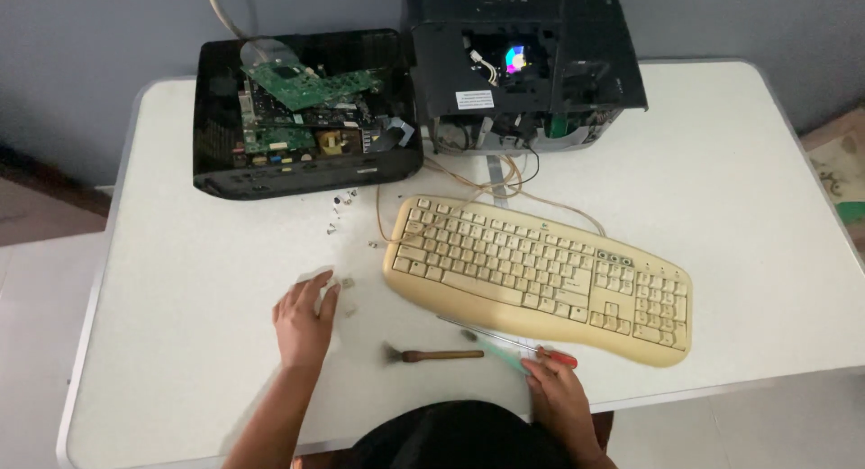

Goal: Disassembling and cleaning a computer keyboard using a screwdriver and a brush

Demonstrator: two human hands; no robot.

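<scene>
The left hand [305,320] lies loosely open over a small pale piece [346,283] on the white surface [739,253]; the right hand [557,395] closes on a red-handled screwdriver [514,341] beside the yellowed keyboard [541,275]; a brush [432,355] lies between them, within reach.

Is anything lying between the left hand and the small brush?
Nothing visible. The left hand rests on the table, and bare tabletop separates it from the brush. The keyboard lies farther back.
</scene>
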